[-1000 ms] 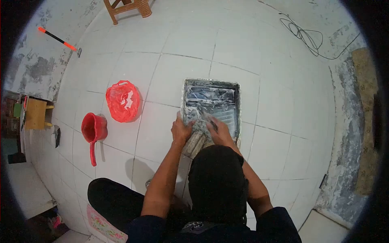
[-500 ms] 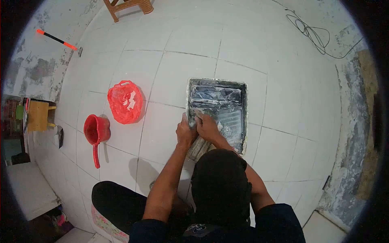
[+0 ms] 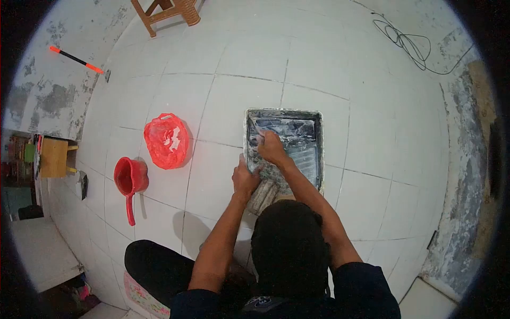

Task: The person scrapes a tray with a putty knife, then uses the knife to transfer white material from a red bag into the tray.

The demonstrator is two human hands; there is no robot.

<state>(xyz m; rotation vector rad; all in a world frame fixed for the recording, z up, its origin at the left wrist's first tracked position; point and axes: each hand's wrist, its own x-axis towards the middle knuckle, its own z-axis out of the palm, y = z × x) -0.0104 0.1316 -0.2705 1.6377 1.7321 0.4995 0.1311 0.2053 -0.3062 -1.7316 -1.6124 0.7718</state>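
Note:
A black paint tray [image 3: 321, 151], its rim and inside smeared with white, stands on the tiled floor in front of me. My left hand [image 3: 246, 179] grips the tray's left rim near the front. Over the inside of the tray, my right hand [image 3: 272, 148] is closed around a thin, pale scraper-like tool [image 3: 255, 126]. The tool points toward the far left corner, with most of it hidden in the fist. A grey-white ribbed roll [image 3: 262, 197] lies at the near left end of the tray, partly hidden by my head.
Left of the tray lie a red plastic basin [image 3: 166, 141] with white residue and a red dipper [image 3: 131, 176]. A brown stool [image 3: 169, 13] stands at the top. A dark cable [image 3: 409, 42] is coiled at upper right. An orange-and-black stick [image 3: 77, 58] leans at the left wall.
My right hand has moved away from my left hand, farther into the tray, and the thin tool now shows at the far left corner. My left hand stays by the left rim.

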